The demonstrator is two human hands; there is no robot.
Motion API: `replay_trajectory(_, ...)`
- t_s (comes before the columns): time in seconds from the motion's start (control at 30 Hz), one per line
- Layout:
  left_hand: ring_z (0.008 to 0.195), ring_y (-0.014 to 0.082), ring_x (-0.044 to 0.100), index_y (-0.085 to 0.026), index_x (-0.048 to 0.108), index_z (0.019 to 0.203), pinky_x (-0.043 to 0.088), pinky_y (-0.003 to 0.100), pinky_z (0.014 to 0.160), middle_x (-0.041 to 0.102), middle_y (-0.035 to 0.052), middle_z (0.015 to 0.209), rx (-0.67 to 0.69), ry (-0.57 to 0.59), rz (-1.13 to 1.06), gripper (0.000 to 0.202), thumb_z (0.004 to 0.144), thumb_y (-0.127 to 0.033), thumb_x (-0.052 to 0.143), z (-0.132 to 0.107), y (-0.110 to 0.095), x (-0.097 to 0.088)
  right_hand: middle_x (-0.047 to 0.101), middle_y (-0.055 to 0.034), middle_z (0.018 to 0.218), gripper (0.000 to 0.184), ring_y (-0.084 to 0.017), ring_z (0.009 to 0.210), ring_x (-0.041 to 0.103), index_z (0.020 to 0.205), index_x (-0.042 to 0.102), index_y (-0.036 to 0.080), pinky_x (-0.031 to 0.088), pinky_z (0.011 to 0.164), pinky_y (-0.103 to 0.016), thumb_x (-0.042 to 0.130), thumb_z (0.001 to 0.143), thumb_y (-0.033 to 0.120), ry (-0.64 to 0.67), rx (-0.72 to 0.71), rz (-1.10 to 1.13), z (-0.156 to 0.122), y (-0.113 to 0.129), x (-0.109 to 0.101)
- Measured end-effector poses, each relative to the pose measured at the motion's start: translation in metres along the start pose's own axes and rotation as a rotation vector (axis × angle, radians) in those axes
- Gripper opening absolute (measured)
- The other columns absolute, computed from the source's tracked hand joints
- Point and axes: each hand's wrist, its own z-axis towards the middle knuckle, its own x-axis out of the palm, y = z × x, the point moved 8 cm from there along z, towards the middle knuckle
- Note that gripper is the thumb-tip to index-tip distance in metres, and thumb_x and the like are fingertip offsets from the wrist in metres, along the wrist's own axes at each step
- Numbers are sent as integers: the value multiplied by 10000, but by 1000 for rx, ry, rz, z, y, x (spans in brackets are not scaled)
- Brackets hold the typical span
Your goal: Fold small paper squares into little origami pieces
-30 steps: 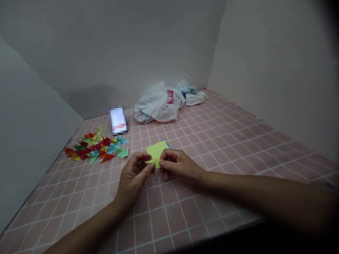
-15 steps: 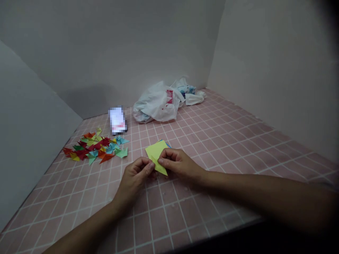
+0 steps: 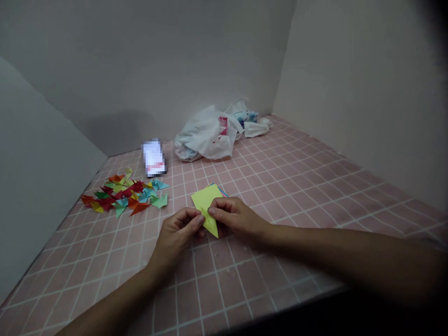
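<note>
Between my two hands is a small folded piece of yellow origami paper (image 3: 211,226), its pointed end toward me. My left hand (image 3: 184,228) pinches its left side between thumb and fingers. From the right, my right hand (image 3: 234,214) pinches the other side with thumb and forefinger. Just behind the fingers lies a stack of square paper sheets (image 3: 206,196) with a yellow sheet on top and blue and pink edges showing at its right. My fingers hide part of the folded piece and the stack's near edge.
A pile of folded paper cranes (image 3: 126,192) in several colours lies at the left. Behind it a lit phone (image 3: 154,157), its screen blurred, leans upright. White plastic bags (image 3: 206,135) rest by the back wall. A pink checked cloth (image 3: 287,186) covers the table; walls enclose it.
The pointed end of the yellow paper has swung slightly left and toward me. Both hands keep their pinch and have barely moved. The whole view has shifted a little.
</note>
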Motion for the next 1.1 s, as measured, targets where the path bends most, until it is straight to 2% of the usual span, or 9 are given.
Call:
replay_trajectory(0.27, 533, 110, 548, -166, 670, 771, 429, 225, 546, 618, -19, 576, -3, 9, -16, 178, 794, -330, 735, 0, 3, 1, 512, 24, 618, 249, -93, 531, 454, 726, 534, 179, 350, 505, -233, 581, 883, 365, -10, -39, -97, 1, 1, -1)
replay_trajectory(0.5, 537, 107, 530, -165, 654, 734, 417, 224, 543, 609, -17, 570, 9, 31, 26, 196, 805, -333, 725, 1, 3, 0, 482, 20, 637, 254, -101, 577, 411, 693, 523, 177, 324, 526, -243, 548, 889, 336, -43, -146, -306, 2, 11, -4)
replay_trajectory(0.7, 522, 102, 512, -170, 632, 704, 406, 218, 536, 599, -24, 554, 5, 35, 37, 220, 808, -338, 728, -1, 2, 1, 496, 13, 656, 234, -109, 597, 424, 693, 520, 184, 329, 538, -244, 528, 886, 316, -43, -174, -396, 1, 13, -3)
replay_trajectory(0.9, 586, 131, 588, -171, 699, 809, 470, 249, 612, 656, 0, 624, -2, 59, -17, 200, 830, -370, 709, -1, 5, 3, 499, 15, 657, 245, -117, 607, 443, 697, 504, 190, 351, 560, -253, 513, 886, 345, -78, -204, -378, 0, 16, -5)
replay_trajectory(1.1, 563, 121, 582, -171, 691, 770, 460, 233, 588, 652, -7, 594, -10, 59, -16, 190, 817, -352, 719, 1, 5, 2, 506, 8, 668, 243, -118, 617, 444, 698, 508, 190, 355, 568, -259, 519, 888, 342, -72, -207, -376, 0, 17, -5)
